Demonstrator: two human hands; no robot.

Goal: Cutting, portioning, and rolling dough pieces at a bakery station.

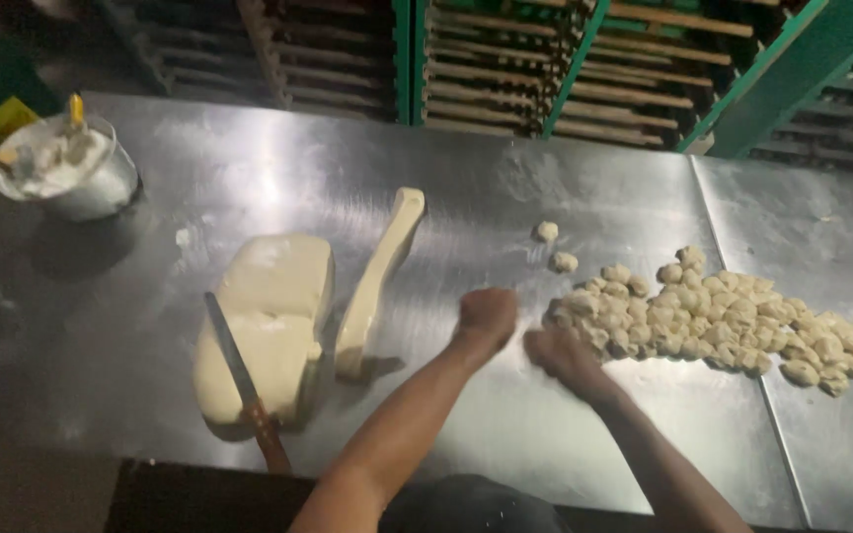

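**Fists and fingers at the dough pile**

Fingers of the left hand [487,316] are curled into a clenched fist, knuckles up, resting on or just over the steel table [505,188]; whether anything sits inside the fist cannot be told. Fingers of the right hand [563,355] are bent low against the tabletop, blurred, touching the near edge of the pile of dough pieces [713,316]; whether they grasp a piece cannot be told.

Head view: the pile is a loose heap of small, pale, lumpy rounded bits, spread to the right across the seam between two metal sheets. Two stray balls [555,247] lie apart, just beyond the heap's far left corner. Left of the hands, a long flat dough strip [377,281] stands on edge, smooth and cream-coloured, leaning away from the big dough block [269,326] beside it. The block is thick, soft-edged and matte. A knife [239,380] with a dark narrow blade and wooden handle lies across the block's near end, handle pointing toward the table's front edge. At the far left corner stands a round metal bowl [71,168] holding white, powdery or pasty matter, with a stick poking out. The table is dull brushed metal, smeared and faintly reflective. Behind it stand green-framed racks [584,69] with wooden slats.
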